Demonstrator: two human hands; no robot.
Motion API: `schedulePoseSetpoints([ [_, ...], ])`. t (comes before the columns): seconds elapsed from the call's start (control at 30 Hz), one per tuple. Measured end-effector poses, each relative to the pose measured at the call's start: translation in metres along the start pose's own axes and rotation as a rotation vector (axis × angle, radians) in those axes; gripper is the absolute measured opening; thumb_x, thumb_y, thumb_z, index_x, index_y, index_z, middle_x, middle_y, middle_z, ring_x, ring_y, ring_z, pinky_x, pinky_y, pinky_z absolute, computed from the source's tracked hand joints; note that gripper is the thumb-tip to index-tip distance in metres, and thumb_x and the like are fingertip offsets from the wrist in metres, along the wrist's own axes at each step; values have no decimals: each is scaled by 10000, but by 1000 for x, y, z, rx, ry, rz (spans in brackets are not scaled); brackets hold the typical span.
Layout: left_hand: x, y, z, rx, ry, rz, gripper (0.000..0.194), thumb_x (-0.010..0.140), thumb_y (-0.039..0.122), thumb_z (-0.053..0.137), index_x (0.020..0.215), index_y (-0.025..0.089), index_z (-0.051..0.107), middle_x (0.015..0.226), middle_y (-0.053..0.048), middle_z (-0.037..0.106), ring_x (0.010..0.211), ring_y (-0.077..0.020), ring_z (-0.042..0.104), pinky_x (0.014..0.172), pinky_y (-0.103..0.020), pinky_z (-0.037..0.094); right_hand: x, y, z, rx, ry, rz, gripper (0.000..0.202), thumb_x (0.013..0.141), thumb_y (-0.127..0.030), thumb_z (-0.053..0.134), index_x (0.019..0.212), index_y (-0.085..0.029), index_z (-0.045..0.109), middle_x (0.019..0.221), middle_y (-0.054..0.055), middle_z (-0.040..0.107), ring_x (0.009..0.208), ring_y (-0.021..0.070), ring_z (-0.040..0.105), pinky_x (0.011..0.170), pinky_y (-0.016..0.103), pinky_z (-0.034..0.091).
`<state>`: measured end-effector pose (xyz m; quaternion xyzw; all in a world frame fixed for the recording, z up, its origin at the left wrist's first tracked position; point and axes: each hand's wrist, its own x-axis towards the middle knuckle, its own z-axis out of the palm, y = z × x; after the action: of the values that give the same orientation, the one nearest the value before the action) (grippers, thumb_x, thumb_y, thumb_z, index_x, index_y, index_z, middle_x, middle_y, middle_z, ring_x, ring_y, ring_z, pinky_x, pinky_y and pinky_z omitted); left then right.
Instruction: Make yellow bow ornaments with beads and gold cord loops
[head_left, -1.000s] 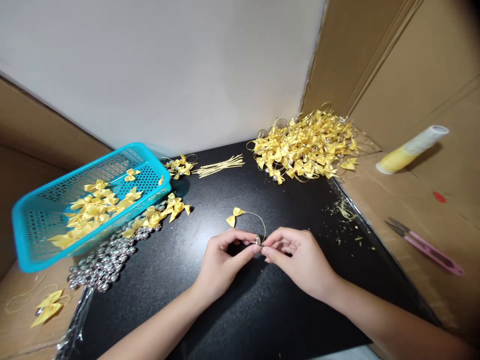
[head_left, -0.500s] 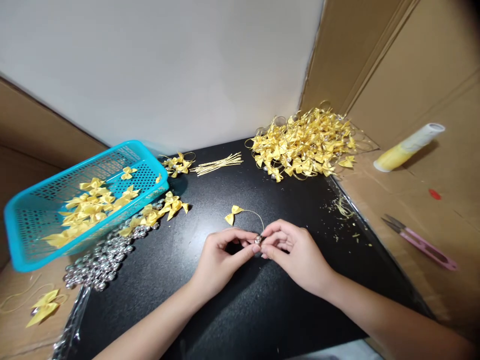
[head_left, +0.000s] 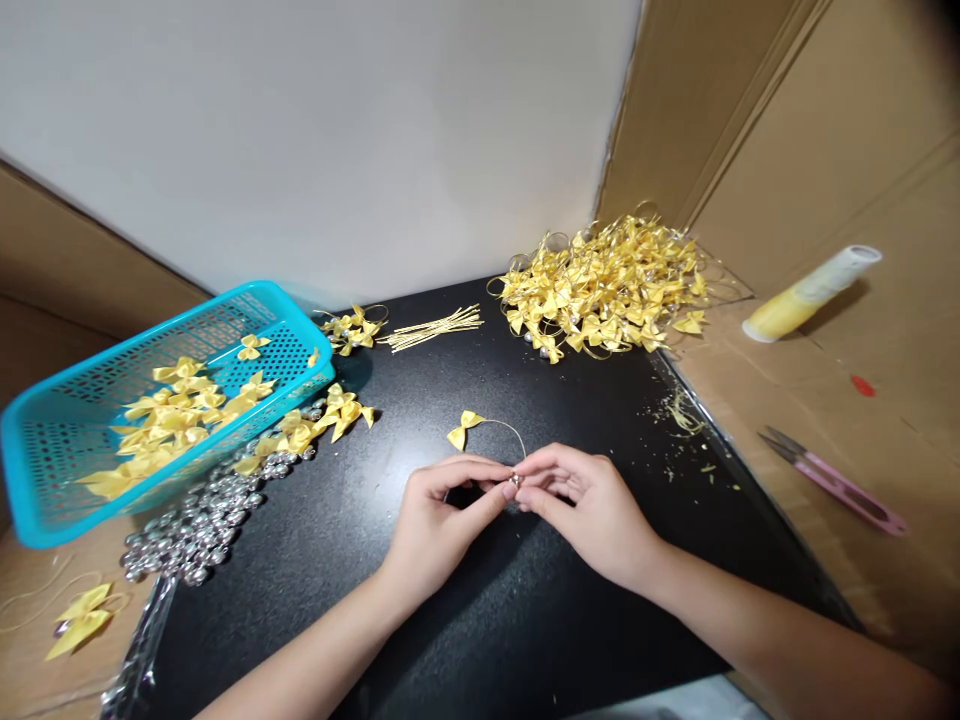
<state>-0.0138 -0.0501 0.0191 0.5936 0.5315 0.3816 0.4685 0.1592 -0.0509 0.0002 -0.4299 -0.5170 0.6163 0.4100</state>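
My left hand (head_left: 446, 510) pinches a small silver bell (head_left: 515, 481) between thumb and fingertips, above the middle of the black table (head_left: 465, 650). From the right, my right hand (head_left: 589, 505) is closed at the same spot, its fingertips on the thin gold cord (head_left: 510, 427) where it meets the bell. That cord curves up and leftward to a yellow ribbon bow (head_left: 466, 430) just beyond my hands. Fingers hide most of the bell and the cord's end.
A blue basket (head_left: 30, 420) of yellow bows stands at left, with silver bells (head_left: 199, 525) beside it. Cut gold cords (head_left: 431, 328) lie at the back, near a heap of finished-looking bows (head_left: 607, 285). Pink thread snips (head_left: 836, 480) and a yellow-white roll (head_left: 810, 295) are at right.
My fingertips have closed in tighter around the bell, so less of it shows. The bow stays in the same place on the table; the whole view has shifted slightly.
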Motion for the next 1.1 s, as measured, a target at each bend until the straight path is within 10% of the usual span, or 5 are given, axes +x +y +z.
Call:
schedulePoseSetpoints([
  [0.5,-14,18,1,91,9,-20,64,802,243,691,777,216,743,1011,-64,764,959,-232,702,892,-365,524,-2,3,1,-329,105,-380,100,776,-109,680,794,-202,647,683,-22,682,594,100,623,584,206,503],
  [1.1,-9,69,-54,226,522,472,151,731,75,707,741,225,700,883,2,720,925,-176,676,882,-329,523,11,14,-6,-659,15,-359,130,776,-86,714,810,-199,658,801,20,683,811,192,567,734,327,474],
])
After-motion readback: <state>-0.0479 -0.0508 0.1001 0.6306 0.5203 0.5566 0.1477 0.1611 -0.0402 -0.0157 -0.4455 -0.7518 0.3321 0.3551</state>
